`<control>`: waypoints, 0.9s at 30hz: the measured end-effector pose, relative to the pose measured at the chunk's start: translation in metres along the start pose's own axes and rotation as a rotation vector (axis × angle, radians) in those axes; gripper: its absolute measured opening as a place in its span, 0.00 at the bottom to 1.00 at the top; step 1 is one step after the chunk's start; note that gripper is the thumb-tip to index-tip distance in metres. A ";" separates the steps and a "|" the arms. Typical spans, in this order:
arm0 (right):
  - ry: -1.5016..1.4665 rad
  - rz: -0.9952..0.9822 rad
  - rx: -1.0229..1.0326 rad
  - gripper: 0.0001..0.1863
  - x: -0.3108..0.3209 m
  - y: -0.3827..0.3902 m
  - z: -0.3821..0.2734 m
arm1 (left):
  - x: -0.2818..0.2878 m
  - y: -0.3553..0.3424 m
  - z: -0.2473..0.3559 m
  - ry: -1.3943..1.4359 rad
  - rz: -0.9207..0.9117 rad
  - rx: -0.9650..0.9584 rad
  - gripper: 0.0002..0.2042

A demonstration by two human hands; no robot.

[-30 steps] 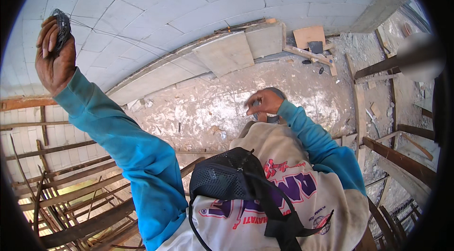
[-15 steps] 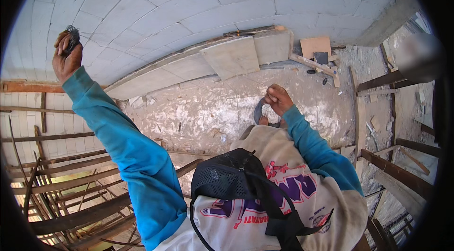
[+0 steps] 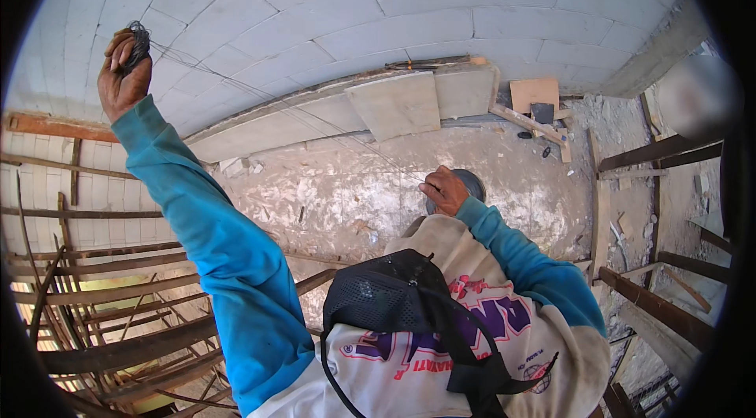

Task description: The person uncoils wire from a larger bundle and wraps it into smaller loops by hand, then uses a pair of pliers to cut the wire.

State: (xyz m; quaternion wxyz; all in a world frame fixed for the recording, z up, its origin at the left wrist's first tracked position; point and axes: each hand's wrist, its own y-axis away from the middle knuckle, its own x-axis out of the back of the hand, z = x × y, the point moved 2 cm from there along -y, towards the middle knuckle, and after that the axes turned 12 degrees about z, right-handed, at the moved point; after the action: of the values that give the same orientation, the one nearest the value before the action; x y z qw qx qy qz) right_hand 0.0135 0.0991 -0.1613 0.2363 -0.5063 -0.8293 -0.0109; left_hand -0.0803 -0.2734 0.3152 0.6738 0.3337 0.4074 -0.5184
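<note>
At the upper left, my left hand [image 3: 123,87] is raised on an outstretched arm, its fingers closed round a bundle of thin dark string or wire [image 3: 140,46]. Several fine strands [image 3: 291,107] run from that bundle down across the wall and floor toward my right hand [image 3: 446,190]. That hand is held in front of my body, its fingers pinched where the strands end. A dark grey round thing [image 3: 474,183] shows partly behind it; its kind is hard to make out.
A pale block wall [image 3: 425,1] rises ahead, with boards [image 3: 398,107] leaning at its foot. Wooden beams [image 3: 126,351] cross at lower left, and more timbers [image 3: 661,308] stand at right. A black mesh bag or cap with straps [image 3: 378,292] hangs before my chest.
My right hand has shifted left and closer to my body, with its back now turned more upward. My left hand has risen slightly, still gripping the bundle. The strands show more clearly.
</note>
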 end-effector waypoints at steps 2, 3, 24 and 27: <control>0.123 0.040 0.068 0.19 -0.004 -0.006 0.000 | 0.000 0.008 -0.008 0.004 -0.005 -0.009 0.08; 0.167 0.064 0.049 0.19 -0.008 -0.009 0.000 | -0.003 0.014 -0.014 0.006 -0.012 -0.013 0.08; -0.536 0.841 0.086 0.18 0.181 -0.199 -0.130 | -0.024 0.127 -0.117 -0.554 -0.101 -0.128 0.10; -0.602 0.298 0.442 0.30 0.124 -0.202 -0.260 | -0.019 0.128 -0.135 -0.525 -0.134 -0.052 0.11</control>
State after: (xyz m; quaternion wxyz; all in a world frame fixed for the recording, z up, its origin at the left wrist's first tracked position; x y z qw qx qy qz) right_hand -0.1049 0.0373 0.1641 0.0850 -0.5388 -0.7612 0.3507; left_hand 0.0138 -0.1167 0.2754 0.7288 0.1428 0.2534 -0.6199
